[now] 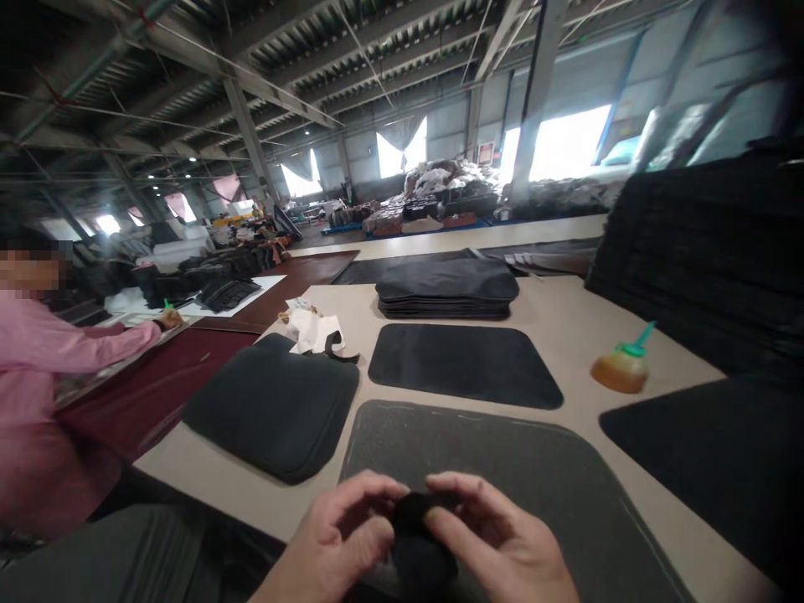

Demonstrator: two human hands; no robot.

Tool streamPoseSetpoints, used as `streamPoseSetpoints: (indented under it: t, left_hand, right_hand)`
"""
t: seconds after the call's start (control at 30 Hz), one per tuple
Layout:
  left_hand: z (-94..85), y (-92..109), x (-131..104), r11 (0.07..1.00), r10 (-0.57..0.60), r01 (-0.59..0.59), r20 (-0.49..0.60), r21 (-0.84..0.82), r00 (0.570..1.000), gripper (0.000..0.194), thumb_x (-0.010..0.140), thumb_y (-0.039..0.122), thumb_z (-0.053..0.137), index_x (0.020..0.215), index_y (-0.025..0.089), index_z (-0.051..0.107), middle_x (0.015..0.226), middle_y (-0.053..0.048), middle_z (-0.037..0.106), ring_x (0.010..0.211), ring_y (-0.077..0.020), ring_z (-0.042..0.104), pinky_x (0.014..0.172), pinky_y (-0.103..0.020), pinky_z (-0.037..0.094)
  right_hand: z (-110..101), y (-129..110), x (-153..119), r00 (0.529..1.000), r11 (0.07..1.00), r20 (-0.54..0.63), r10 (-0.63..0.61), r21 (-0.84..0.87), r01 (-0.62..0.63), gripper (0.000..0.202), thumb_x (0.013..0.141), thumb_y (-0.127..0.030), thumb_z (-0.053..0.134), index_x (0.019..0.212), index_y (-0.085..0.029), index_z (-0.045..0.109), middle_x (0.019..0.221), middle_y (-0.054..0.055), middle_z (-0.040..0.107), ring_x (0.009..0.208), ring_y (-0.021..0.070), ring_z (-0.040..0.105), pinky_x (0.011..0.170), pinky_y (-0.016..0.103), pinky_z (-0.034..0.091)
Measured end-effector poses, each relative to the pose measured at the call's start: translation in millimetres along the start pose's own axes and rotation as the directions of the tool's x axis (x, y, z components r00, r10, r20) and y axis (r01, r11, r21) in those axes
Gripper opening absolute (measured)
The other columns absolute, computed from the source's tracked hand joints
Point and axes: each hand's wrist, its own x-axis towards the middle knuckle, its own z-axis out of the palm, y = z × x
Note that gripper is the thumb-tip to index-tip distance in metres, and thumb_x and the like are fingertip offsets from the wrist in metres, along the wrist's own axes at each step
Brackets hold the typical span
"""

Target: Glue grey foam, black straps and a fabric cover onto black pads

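A small black piece of soft material [422, 544], perhaps a folded or rolled strip, is between my two hands near the bottom of the view. My left hand [345, 536] pinches its left side with thumb and fingers. On the other side, my right hand [496, 536] grips its upper right edge, thumb on top. Both hands are over a large dark grey panel with rounded corners [477, 444], which has a pale line along its edge. Just beyond lies a smaller black panel [465, 364]. The lower end of the held piece is hard to make out.
Stacked black panels [445, 289] sit farther back, and more panels [276, 410] lie left beside white scraps [314, 327] and a curved black strip [342, 347]. A squeeze bottle of amber liquid [621, 370] stands right, near a tall dark pile [703, 260]. A co-worker in pink [56, 360] works left.
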Motion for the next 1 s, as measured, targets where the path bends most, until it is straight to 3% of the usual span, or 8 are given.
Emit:
streamPoseSetpoints:
  t: [0.23, 0.47, 0.6, 0.67, 0.7, 0.8, 0.9, 1.0]
  left_hand:
    - [10.1, -17, -8, 0.969, -0.102, 0.051, -0.202, -0.242, 0.974, 0.031, 0.086, 0.045, 0.076, 0.104, 0.02, 0.075, 0.099, -0.007, 0.069, 0.091, -0.0191, 0.061, 0.082, -0.027, 0.048]
    - [14.3, -25, -22, 0.949, -0.142, 0.067, -0.228, -0.308, 0.963, 0.032, 0.093, 0.046, 0.067, 0.106, 0.018, 0.076, 0.084, -0.005, 0.065, 0.072, -0.0135, 0.055, 0.07, -0.024, 0.048]
    - [20.7, -33, -25, 0.981, -0.115, 0.062, -0.289, -0.186, 0.95, 0.032, 0.094, 0.046, 0.066, 0.106, 0.018, 0.075, 0.089, -0.005, 0.067, 0.082, -0.0164, 0.058, 0.08, -0.027, 0.05]
    - [26.2, -38, -23, 0.975, -0.118, 0.048, -0.323, -0.217, 0.939, 0.031, 0.091, 0.046, 0.07, 0.1, 0.017, 0.074, 0.088, -0.004, 0.066, 0.08, -0.0155, 0.058, 0.077, -0.025, 0.05]
    - [29.4, -41, -22, 0.964, -0.127, 0.035, -0.339, -0.265, 0.932, 0.03, 0.09, 0.046, 0.071, 0.096, 0.017, 0.072, 0.085, -0.003, 0.065, 0.077, -0.0141, 0.057, 0.073, -0.023, 0.049]
    - [39.3, -44, -18, 0.897, -0.187, 0.01, -0.359, -0.441, 0.914, 0.029, 0.089, 0.045, 0.072, 0.088, 0.017, 0.065, 0.08, 0.0, 0.062, 0.068, -0.0098, 0.055, 0.06, -0.017, 0.044]
    - [47.0, -40, -16, 0.845, -0.277, 0.076, -0.311, -0.529, 0.909, 0.034, 0.09, 0.05, 0.07, 0.093, 0.018, 0.059, 0.082, -0.001, 0.064, 0.052, -0.0073, 0.052, 0.043, -0.017, 0.037]
    - [52.6, -33, -14, 0.835, -0.332, 0.154, -0.261, -0.528, 0.906, 0.037, 0.089, 0.053, 0.07, 0.095, 0.019, 0.057, 0.079, 0.001, 0.063, 0.043, -0.0043, 0.047, 0.038, -0.015, 0.034]
  right_hand:
    - [11, -16, -12, 0.997, 0.997, 0.038, -0.072, -0.034, 0.074, 0.03, 0.081, -0.045, 0.081, 0.098, -0.021, 0.076, 0.087, 0.006, 0.076, 0.078, 0.0207, 0.073, 0.07, 0.024, 0.059]
    - [18, -24, -14, 0.988, 0.985, 0.028, -0.154, -0.076, 0.156, 0.015, 0.089, -0.037, 0.075, 0.088, -0.022, 0.074, 0.083, 0.002, 0.073, 0.075, 0.0166, 0.071, 0.068, 0.022, 0.057]
    - [17, -22, -20, 0.84, 0.815, 0.063, -0.539, -0.211, 0.539, 0.016, 0.093, -0.013, 0.067, 0.098, -0.026, 0.074, 0.097, 0.002, 0.072, 0.088, 0.0157, 0.069, 0.078, 0.024, 0.056]
    - [17, -23, -26, 0.763, 0.738, 0.097, -0.64, -0.2, 0.644, 0.025, 0.092, -0.007, 0.066, 0.103, -0.028, 0.073, 0.104, 0.003, 0.071, 0.096, 0.017, 0.067, 0.085, 0.028, 0.055]
    - [16, -24, -29, 0.765, 0.748, 0.104, -0.635, -0.164, 0.643, 0.025, 0.092, -0.007, 0.065, 0.102, -0.028, 0.073, 0.107, 0.004, 0.07, 0.1, 0.0181, 0.066, 0.088, 0.031, 0.054]
    - [7, -30, -39, 0.898, 0.895, 0.077, -0.433, 0.159, 0.417, 0.005, 0.097, -0.023, 0.066, 0.095, -0.028, 0.067, 0.109, 0.005, 0.07, 0.108, 0.0226, 0.065, 0.095, 0.04, 0.054]
    - [-12, -43, -50, 0.988, 0.84, 0.086, -0.128, 0.54, 0.062, 0.02, 0.097, -0.047, 0.065, 0.097, -0.028, 0.058, 0.074, -0.001, 0.06, 0.067, 0.0169, 0.066, 0.075, 0.038, 0.061]
    - [-40, -53, -61, 0.979, 0.753, 0.166, 0.12, 0.628, -0.198, 0.026, 0.095, -0.051, 0.066, 0.103, -0.029, 0.052, 0.062, -0.01, 0.033, 0.034, 0.0032, 0.019, 0.035, 0.017, 0.038]
